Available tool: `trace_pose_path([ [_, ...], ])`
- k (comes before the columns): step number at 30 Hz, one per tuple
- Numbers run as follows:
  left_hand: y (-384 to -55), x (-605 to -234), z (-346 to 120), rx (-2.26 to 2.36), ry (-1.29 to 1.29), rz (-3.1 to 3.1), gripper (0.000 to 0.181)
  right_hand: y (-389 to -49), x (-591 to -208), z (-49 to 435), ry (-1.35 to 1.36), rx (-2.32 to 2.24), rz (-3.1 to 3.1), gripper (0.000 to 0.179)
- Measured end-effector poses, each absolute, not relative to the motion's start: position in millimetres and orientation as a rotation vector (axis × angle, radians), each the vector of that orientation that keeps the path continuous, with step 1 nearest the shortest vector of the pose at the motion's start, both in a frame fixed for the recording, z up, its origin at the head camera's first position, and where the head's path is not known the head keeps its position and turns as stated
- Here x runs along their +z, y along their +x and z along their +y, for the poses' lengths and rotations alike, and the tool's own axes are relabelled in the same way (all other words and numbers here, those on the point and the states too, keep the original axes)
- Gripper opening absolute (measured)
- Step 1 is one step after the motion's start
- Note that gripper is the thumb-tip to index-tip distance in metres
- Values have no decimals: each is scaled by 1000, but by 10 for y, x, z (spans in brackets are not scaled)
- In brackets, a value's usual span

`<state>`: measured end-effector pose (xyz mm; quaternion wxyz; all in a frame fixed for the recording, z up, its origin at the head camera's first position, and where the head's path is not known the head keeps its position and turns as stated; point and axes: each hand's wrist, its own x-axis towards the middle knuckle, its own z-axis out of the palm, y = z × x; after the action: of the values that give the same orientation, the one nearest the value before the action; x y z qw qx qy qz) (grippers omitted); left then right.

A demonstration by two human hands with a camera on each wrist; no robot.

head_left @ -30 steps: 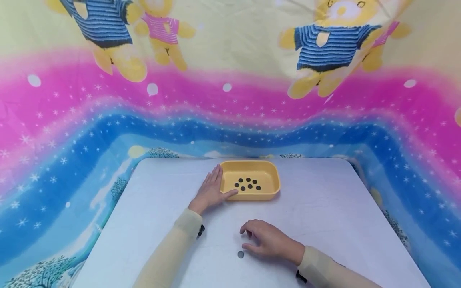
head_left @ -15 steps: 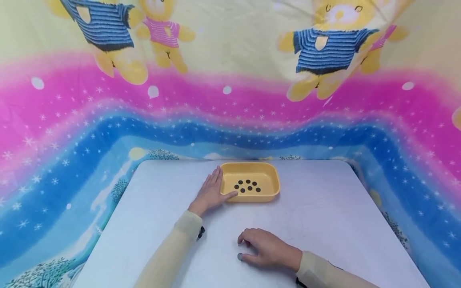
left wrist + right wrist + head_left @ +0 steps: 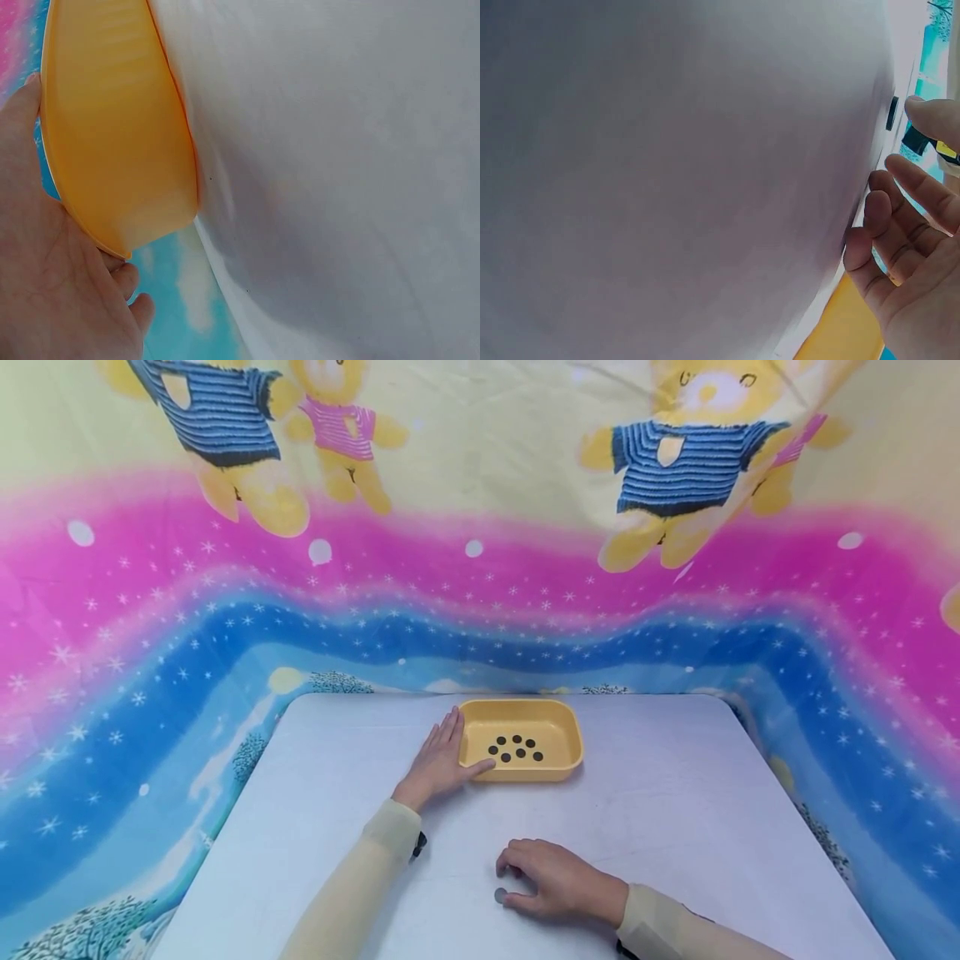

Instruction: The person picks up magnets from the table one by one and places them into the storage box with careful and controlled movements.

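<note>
A yellow rectangular tray (image 3: pixel 521 772) stands at the far side of the table with several small dark round discs (image 3: pixel 521 753) lying in it. My left hand (image 3: pixel 437 764) rests against its left end, fingers straight along the side and the thumb over the front rim. In the left wrist view, the tray's wall (image 3: pixel 120 135) rises beside that hand. Nearer to me, one grey disc (image 3: pixel 500 896) lies on the table, partly covered by the thumb tip of my right hand (image 3: pixel 558 881). The right wrist view shows the disc (image 3: pixel 892 113) edge-on by the thumb, the other fingers apart from it.
The white-covered table (image 3: pixel 675 810) has rounded far corners. A cloth (image 3: pixel 480 593) printed with bears and snowflakes hangs behind it and down both sides. Each cream sleeve (image 3: pixel 352 877) has a black device (image 3: pixel 418 845) at the wrist.
My right hand has come down toward me and slightly left, so its thumb now overlaps the lone disc. My left hand and the tray keep their places.
</note>
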<state>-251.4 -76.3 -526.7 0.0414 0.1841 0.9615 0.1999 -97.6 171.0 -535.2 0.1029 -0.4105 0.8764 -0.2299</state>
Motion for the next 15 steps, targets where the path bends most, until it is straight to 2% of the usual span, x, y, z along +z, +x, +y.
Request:
trace_pose_path([
  [15, -2510, -5256, -759, 620, 560, 2945, 126, -984, -5346, 1711, -1241, -609, 2576, 18],
])
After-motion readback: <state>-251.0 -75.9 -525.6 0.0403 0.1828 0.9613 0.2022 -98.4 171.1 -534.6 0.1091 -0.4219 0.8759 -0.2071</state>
